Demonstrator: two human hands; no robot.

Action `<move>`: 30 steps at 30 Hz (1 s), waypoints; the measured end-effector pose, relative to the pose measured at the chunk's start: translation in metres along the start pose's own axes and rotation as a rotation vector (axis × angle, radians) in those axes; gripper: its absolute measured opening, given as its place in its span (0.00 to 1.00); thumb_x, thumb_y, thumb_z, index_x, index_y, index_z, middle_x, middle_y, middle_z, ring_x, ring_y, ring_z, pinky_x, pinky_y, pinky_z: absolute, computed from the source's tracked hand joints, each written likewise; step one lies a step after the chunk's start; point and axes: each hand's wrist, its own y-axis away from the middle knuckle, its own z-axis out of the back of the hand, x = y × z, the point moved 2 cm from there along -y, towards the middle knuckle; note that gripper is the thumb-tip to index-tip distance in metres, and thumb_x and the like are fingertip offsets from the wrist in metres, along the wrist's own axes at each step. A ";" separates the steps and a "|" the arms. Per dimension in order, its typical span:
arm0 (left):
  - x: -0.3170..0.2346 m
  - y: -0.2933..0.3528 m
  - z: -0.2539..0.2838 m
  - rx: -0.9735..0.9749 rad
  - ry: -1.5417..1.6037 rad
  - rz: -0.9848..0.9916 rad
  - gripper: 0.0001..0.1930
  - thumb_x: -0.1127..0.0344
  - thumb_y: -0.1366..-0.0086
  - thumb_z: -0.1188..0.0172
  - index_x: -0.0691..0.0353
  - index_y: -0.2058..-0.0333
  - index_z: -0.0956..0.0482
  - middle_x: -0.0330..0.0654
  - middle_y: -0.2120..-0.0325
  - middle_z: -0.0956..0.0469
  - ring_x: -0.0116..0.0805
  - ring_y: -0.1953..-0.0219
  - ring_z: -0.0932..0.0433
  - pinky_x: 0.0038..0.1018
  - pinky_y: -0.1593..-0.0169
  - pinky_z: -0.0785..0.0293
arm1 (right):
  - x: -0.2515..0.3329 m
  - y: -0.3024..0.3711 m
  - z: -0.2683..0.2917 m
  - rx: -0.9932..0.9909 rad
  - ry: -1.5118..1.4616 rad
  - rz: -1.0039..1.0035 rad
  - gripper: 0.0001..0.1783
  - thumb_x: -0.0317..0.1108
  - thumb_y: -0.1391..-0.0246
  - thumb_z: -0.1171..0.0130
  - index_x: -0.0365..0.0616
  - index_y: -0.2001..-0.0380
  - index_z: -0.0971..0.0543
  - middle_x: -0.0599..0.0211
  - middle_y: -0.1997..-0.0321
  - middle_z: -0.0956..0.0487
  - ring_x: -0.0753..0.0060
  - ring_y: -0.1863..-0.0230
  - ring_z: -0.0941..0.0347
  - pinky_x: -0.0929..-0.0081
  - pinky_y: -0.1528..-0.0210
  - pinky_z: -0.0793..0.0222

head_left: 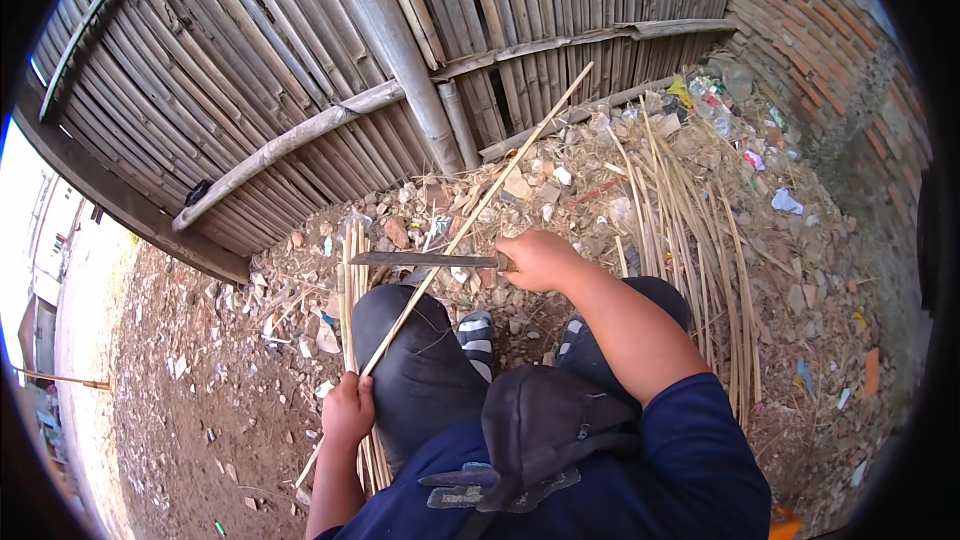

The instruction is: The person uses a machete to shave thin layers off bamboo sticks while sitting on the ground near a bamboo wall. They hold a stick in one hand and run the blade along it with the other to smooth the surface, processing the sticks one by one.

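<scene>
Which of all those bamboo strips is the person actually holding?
The long strip slanting up from the left hand, crossed by the knife; the others lie loose on the ground.

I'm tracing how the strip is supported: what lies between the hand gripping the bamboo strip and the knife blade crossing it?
In the head view, the dark-trousered knee; the strip runs over it from left hand to blade.

Bare dirt ground (190, 390), strewn with stone rubble (520, 190), scattered litter (730, 110), and split bamboo strips (690, 230) heaped at right, a smaller bundle (352, 280) lying left.
</scene>
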 end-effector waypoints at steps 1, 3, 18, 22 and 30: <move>0.002 0.000 -0.002 0.001 -0.002 0.000 0.19 0.56 0.26 0.48 0.64 0.72 0.31 0.60 0.80 0.24 0.67 0.73 0.24 0.56 0.69 0.32 | 0.002 0.001 0.001 0.009 0.010 0.000 0.19 0.45 0.50 0.32 0.48 0.58 0.20 0.50 0.64 0.17 0.44 0.58 0.19 0.49 0.55 0.24; 0.007 -0.001 -0.005 -0.003 -0.007 -0.032 0.18 0.55 0.26 0.48 0.63 0.71 0.31 0.60 0.80 0.23 0.66 0.75 0.23 0.56 0.70 0.29 | -0.006 -0.002 0.003 -0.013 -0.003 -0.004 0.19 0.44 0.50 0.32 0.47 0.58 0.20 0.50 0.64 0.17 0.44 0.57 0.19 0.49 0.56 0.24; 0.002 -0.001 -0.005 -0.005 0.007 -0.021 0.18 0.56 0.27 0.47 0.63 0.72 0.31 0.61 0.80 0.23 0.67 0.75 0.22 0.56 0.70 0.29 | -0.045 -0.004 0.011 -0.218 -0.228 -0.292 0.22 0.43 0.47 0.34 0.42 0.53 0.20 0.44 0.58 0.17 0.41 0.53 0.20 0.52 0.50 0.25; 0.002 -0.001 -0.005 -0.026 0.033 -0.030 0.21 0.55 0.25 0.49 0.64 0.74 0.30 0.60 0.81 0.25 0.67 0.75 0.24 0.55 0.70 0.32 | -0.042 -0.004 0.004 -0.154 -0.198 -0.221 0.22 0.44 0.46 0.34 0.43 0.52 0.20 0.46 0.58 0.17 0.42 0.53 0.20 0.52 0.50 0.25; 0.004 -0.001 -0.006 -0.029 0.016 -0.067 0.17 0.57 0.27 0.47 0.63 0.72 0.31 0.60 0.81 0.23 0.66 0.76 0.23 0.55 0.71 0.30 | -0.032 -0.003 0.001 -0.109 -0.136 -0.126 0.25 0.47 0.46 0.33 0.44 0.49 0.20 0.48 0.58 0.16 0.44 0.54 0.20 0.52 0.52 0.24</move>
